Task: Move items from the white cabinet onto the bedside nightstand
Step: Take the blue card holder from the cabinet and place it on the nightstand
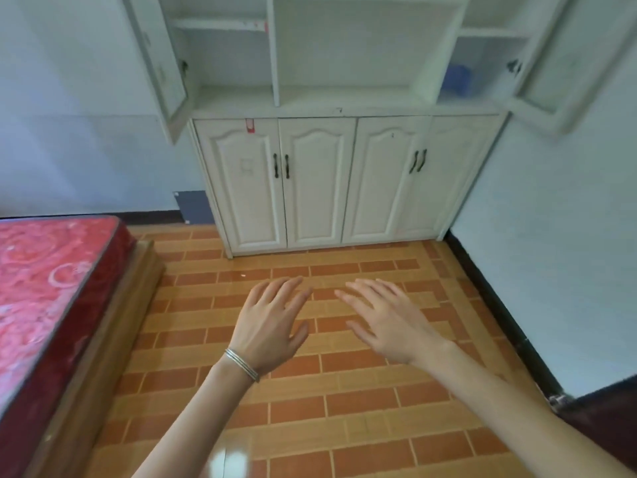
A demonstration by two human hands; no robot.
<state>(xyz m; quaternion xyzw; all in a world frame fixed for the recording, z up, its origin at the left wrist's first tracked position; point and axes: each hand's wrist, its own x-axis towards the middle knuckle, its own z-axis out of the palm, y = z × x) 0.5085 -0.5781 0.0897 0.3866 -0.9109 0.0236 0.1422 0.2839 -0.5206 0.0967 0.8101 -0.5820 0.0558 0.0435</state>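
The white cabinet (317,181) stands against the far wall, its two upper side doors swung open and its lower doors closed. A blue item (456,79) sits in the upper right compartment. A thin flat thing with a red edge (241,25) lies on the upper left shelf. My left hand (272,322), with bracelets at the wrist, and my right hand (389,322) are held out side by side over the tiled floor, fingers straight and spread, holding nothing. No nightstand is in view.
A bed with a red patterned mattress (44,288) on a wooden frame (103,339) fills the left side. Brick-patterned floor tiles (344,408) lie between me and the cabinet. A dark piece of furniture (606,408) juts in at the lower right. A grey panel (193,207) leans by the cabinet.
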